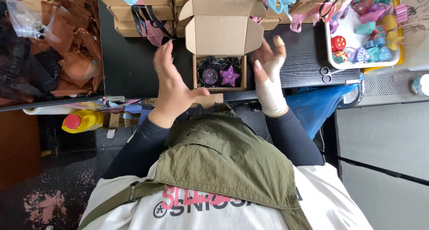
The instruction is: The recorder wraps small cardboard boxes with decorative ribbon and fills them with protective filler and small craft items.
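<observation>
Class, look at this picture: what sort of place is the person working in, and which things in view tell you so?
Probably a small craft packing station. An open cardboard box holds a purple star-shaped piece on dark shredding, closed boxes with ribbons are stacked behind, and a white tray carries more coloured moulded shapes.

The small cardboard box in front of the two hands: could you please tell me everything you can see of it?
The small cardboard box is plain brown corrugated card, standing open on the black table with its hinged lid and side flaps raised toward the far side. Inside, on dark shredded filling, lie a round purple piece and a purple star. The left hand and right hand flank it, open; whether either touches it is unclear.
</observation>
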